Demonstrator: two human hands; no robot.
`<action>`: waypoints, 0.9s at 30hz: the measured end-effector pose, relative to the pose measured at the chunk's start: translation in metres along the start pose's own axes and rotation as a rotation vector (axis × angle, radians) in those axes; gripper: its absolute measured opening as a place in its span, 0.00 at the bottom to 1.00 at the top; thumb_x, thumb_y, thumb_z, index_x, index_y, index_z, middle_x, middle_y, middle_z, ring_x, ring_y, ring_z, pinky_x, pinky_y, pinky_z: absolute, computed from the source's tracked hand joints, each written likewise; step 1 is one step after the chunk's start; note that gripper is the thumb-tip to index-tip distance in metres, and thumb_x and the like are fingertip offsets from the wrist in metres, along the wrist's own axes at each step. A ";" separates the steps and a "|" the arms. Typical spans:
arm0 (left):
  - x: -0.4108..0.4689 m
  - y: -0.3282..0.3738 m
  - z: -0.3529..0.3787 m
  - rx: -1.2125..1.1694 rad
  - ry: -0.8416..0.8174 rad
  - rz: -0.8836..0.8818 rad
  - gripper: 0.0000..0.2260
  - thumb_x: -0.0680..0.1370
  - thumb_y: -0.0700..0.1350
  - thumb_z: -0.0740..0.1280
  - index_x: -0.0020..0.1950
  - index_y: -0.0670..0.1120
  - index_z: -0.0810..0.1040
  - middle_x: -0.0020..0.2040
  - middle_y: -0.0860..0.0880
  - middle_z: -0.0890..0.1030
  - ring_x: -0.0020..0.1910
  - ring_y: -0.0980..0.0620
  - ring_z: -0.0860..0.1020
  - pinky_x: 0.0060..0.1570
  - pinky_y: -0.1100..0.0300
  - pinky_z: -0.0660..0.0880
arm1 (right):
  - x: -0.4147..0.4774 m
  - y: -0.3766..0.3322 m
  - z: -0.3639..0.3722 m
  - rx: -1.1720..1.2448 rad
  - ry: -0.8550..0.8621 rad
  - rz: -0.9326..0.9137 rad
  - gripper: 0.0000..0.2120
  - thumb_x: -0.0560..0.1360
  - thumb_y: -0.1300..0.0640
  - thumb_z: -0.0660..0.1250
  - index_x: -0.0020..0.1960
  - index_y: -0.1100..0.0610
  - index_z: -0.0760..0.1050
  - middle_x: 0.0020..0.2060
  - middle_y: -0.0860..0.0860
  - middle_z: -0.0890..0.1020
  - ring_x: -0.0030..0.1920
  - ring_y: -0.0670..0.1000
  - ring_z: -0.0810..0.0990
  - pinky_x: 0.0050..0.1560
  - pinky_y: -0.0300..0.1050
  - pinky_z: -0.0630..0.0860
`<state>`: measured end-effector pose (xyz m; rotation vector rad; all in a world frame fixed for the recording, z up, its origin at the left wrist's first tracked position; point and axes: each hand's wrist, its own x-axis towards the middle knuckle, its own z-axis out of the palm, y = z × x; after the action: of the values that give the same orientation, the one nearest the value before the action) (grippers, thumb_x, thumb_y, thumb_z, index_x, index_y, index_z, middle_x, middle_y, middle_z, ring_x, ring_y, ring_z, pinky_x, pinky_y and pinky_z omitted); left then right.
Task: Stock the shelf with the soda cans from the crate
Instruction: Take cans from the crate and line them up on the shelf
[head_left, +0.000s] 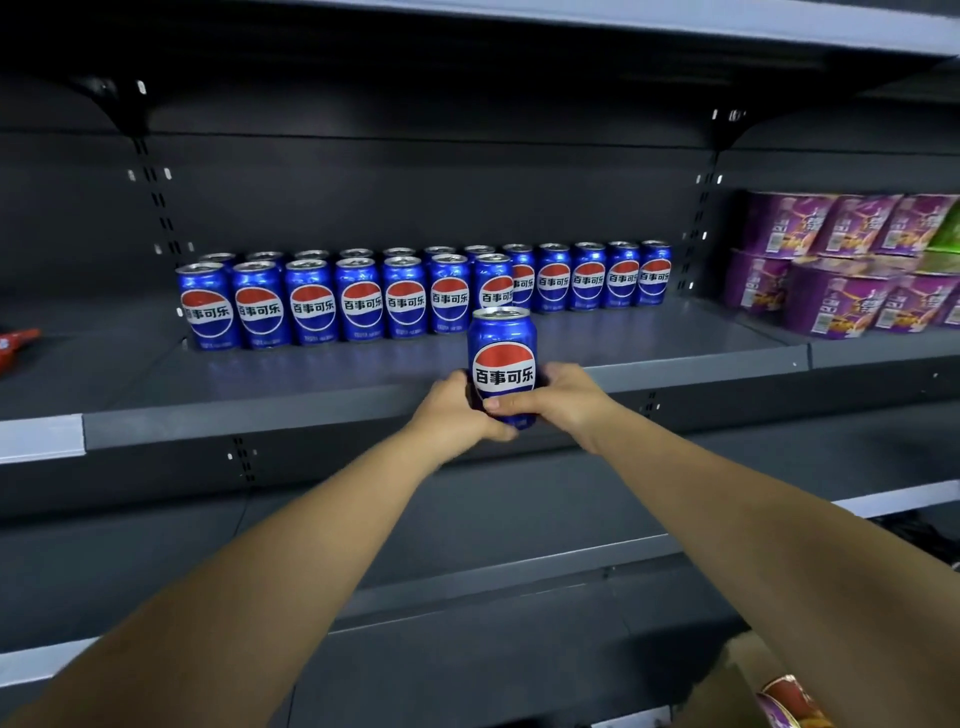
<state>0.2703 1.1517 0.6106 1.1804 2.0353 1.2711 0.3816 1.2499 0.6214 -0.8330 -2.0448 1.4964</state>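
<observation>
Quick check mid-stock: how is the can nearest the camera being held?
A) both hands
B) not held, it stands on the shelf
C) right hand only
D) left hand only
A: the left hand and the right hand both wrap the lower part of the can, held up in front of the shelf.

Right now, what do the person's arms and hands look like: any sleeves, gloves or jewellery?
Left arm and right arm are bare to the frame's edge; no sleeve shows. The left hand and right hand wear no gloves, and no watch, bracelet or ring is visible.
</observation>
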 end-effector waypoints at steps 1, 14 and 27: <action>0.007 0.002 -0.002 0.033 0.004 -0.003 0.27 0.64 0.41 0.77 0.61 0.44 0.74 0.59 0.47 0.77 0.57 0.49 0.76 0.56 0.57 0.74 | 0.005 0.001 -0.007 -0.020 0.025 -0.007 0.25 0.61 0.56 0.80 0.56 0.58 0.78 0.50 0.52 0.84 0.52 0.50 0.81 0.57 0.46 0.77; 0.079 -0.002 0.024 0.454 0.291 0.044 0.09 0.74 0.39 0.62 0.41 0.47 0.81 0.45 0.49 0.82 0.49 0.48 0.78 0.48 0.58 0.73 | 0.060 0.011 -0.080 -0.016 0.081 -0.079 0.20 0.64 0.58 0.79 0.51 0.56 0.74 0.49 0.51 0.82 0.49 0.48 0.80 0.50 0.41 0.76; 0.174 0.015 0.044 0.153 0.198 -0.057 0.12 0.76 0.37 0.62 0.34 0.47 0.76 0.31 0.47 0.78 0.33 0.50 0.77 0.48 0.53 0.77 | 0.132 0.037 -0.103 -0.114 0.006 -0.058 0.20 0.67 0.54 0.77 0.53 0.54 0.72 0.45 0.45 0.78 0.44 0.42 0.77 0.38 0.29 0.70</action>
<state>0.2176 1.3238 0.6129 1.0907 2.3284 1.2681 0.3659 1.4204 0.6185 -0.8128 -2.1476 1.3553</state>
